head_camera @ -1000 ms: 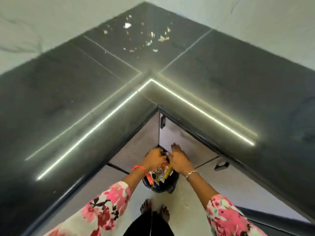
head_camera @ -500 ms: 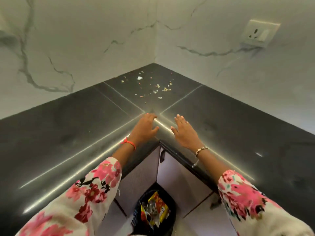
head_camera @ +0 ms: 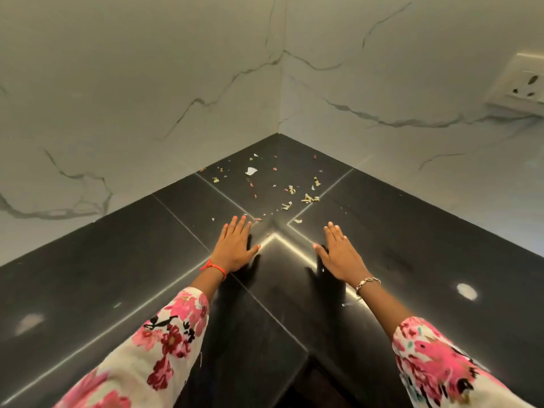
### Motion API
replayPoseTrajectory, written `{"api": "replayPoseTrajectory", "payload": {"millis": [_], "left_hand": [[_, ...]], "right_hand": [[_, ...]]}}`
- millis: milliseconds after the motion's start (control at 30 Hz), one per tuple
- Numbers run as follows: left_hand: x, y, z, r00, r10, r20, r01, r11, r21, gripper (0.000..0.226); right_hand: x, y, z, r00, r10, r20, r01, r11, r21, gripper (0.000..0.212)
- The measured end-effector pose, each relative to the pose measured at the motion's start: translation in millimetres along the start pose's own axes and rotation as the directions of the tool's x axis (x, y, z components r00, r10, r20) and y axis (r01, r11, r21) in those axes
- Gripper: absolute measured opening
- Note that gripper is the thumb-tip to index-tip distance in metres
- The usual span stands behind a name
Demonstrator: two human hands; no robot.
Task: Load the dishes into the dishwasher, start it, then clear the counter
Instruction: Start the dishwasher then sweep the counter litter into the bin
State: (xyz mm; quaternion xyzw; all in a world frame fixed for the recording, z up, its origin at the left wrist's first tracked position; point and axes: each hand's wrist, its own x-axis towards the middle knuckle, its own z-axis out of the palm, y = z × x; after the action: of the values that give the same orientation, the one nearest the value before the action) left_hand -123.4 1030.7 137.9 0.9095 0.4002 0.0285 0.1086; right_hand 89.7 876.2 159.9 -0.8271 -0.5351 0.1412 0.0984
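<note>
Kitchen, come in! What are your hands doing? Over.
Left hand, right hand open, empty, over counter. Scraps ahead in corner. Nothing blocking.

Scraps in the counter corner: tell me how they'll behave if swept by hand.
Probably very light: the scraps are tiny, thin flakes, so they should slide easily on the glossy counter. Being loose and scattered, they'll likely spread rather than move together.

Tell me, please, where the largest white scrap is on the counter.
In the head view, the white scrap lies on the black counter near the wall corner, among smaller crumbs, well beyond the left hand.
</note>
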Motion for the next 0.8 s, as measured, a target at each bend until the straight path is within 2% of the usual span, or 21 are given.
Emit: {"api": "replayPoseTrajectory", "payload": {"millis": [100, 467, 567, 667, 733, 800], "left_hand": [[38, -21, 0, 0.999, -0.049, -0.020, 0.049, 0.999, -0.016, 0.071], [154, -86, -7, 0.985, -0.169, -0.019, 0.169, 0.986, -0.009, 0.068], [167, -99, -2, 0.987, -0.158, -0.020, 0.158, 0.987, -0.021, 0.078], [167, -103, 7, 0.985, -0.145, -0.096, 0.144, 0.989, -0.017, 0.088], [168, -105, 10, 0.981, -0.151, -0.118, 0.147, 0.988, -0.039, 0.086], [169, -107, 11, 0.979, -0.155, -0.135, 0.147, 0.987, -0.072, 0.083]], "right_hand": [[44, 4, -3, 1.000, 0.009, 0.001, -0.009, 0.999, 0.039, 0.068], [204, 48, -26, 1.000, -0.015, -0.016, 0.016, 0.999, 0.041, 0.070], [241, 56, -24, 1.000, 0.021, 0.006, -0.021, 0.999, 0.038, 0.072], [261, 45, -7, 0.999, 0.051, -0.005, -0.051, 0.996, -0.068, 0.077], [254, 26, 7, 0.999, -0.020, -0.034, 0.016, 0.995, -0.096, 0.078], [233, 2, 18, 0.982, -0.191, -0.016, 0.190, 0.981, -0.034, 0.077]]}}
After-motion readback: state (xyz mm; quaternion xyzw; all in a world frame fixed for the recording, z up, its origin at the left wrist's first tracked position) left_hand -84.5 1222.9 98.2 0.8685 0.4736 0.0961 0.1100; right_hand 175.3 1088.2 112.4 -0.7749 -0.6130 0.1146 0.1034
